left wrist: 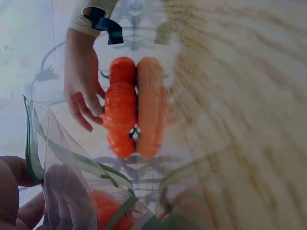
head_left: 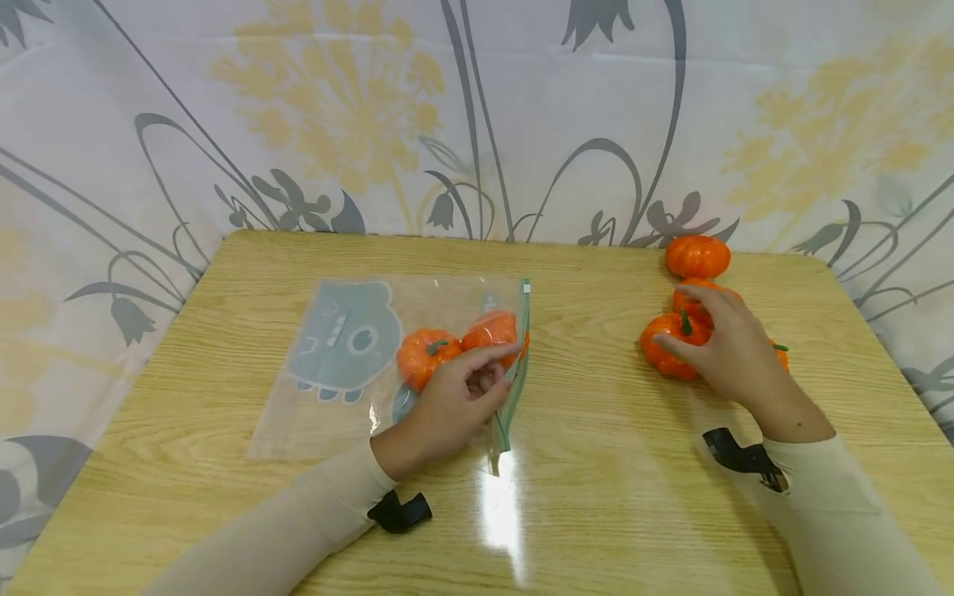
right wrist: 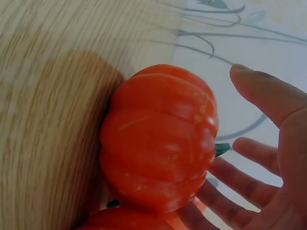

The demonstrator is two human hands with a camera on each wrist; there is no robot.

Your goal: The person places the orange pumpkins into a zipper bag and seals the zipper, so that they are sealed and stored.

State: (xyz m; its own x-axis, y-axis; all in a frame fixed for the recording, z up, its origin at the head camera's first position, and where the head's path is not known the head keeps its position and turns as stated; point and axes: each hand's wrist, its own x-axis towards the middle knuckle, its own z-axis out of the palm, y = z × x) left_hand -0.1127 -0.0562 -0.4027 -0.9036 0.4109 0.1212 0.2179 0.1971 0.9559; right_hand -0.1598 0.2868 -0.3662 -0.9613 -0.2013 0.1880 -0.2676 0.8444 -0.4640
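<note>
A clear zip bag with a pale blue cartoon print lies on the table, its green-edged mouth to the right. One small orange toy pumpkin sits inside it; a second pumpkin is inside near the mouth. My left hand pinches the bag's mouth edge between thumb and fingers, lifting it a little in the left wrist view. Over the nearest pumpkin of a group on the right, my right hand hovers with fingers spread, beside the green stem.
Several orange pumpkins stand clustered at the table's right, one farthest back by the rear edge and another partly behind the right hand. A flower-patterned cloth hangs behind the wooden table.
</note>
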